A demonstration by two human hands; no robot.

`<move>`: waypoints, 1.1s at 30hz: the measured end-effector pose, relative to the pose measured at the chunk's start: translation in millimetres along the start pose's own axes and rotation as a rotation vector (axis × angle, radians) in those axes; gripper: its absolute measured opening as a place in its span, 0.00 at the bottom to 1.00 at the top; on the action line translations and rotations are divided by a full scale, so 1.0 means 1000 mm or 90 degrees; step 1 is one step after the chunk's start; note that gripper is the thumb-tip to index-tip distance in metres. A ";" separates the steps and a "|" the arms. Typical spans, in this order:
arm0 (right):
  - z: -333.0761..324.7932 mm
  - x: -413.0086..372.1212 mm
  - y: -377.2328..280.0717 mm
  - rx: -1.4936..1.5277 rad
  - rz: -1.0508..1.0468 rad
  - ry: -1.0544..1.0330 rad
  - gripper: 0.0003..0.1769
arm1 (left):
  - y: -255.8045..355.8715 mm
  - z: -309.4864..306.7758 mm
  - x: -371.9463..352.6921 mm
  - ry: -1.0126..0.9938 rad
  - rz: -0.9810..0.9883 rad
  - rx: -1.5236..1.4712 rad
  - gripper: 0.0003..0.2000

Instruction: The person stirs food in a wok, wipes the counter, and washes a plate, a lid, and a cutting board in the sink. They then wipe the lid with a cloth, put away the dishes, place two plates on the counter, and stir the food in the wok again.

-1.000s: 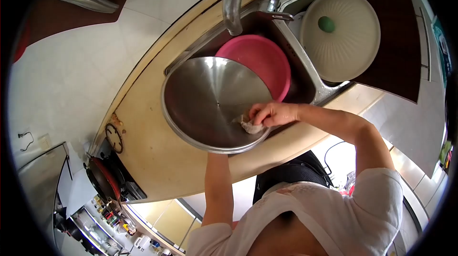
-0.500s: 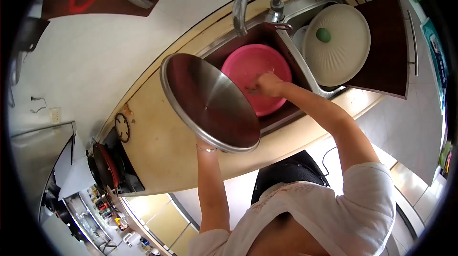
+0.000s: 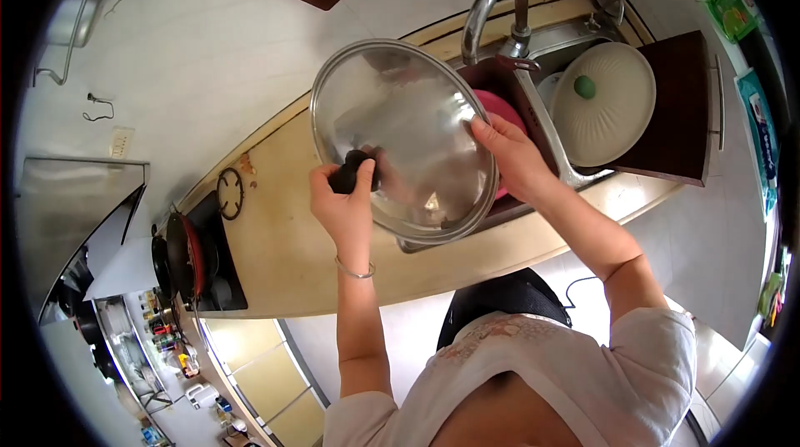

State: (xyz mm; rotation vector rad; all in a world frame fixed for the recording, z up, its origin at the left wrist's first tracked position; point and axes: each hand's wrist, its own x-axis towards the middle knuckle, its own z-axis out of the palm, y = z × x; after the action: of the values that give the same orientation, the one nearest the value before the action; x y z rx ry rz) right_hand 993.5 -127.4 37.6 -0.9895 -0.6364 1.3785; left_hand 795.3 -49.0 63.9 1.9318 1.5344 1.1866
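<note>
Over the sink [image 3: 546, 126] at its front edge, left hand [image 3: 343, 207] clamps shut round the steel lid's [image 3: 400, 105] black knob [image 3: 357, 170], right hand [image 3: 510, 154] fingers pinching its rim

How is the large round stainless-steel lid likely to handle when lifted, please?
Probably stiff: the round steel lid shows no flex. Possibly slippery: its polished surface gleams. Perhaps unwieldy: left hand grips its black knob, right hand steadies the rim.

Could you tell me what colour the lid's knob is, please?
Black. The knob sits in the left hand on the lid; head view shows it best.
</note>
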 end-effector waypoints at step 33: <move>-0.157 0.095 0.239 -1.025 0.176 0.046 0.23 | -0.078 -0.037 -0.020 -0.138 -0.298 -0.535 0.19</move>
State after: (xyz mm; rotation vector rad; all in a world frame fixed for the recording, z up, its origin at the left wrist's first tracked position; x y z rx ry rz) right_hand 1020.4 -86.7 -259.8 -2.4091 -1.6659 0.8328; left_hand 719.4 -49.7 19.4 1.0377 1.0327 1.1058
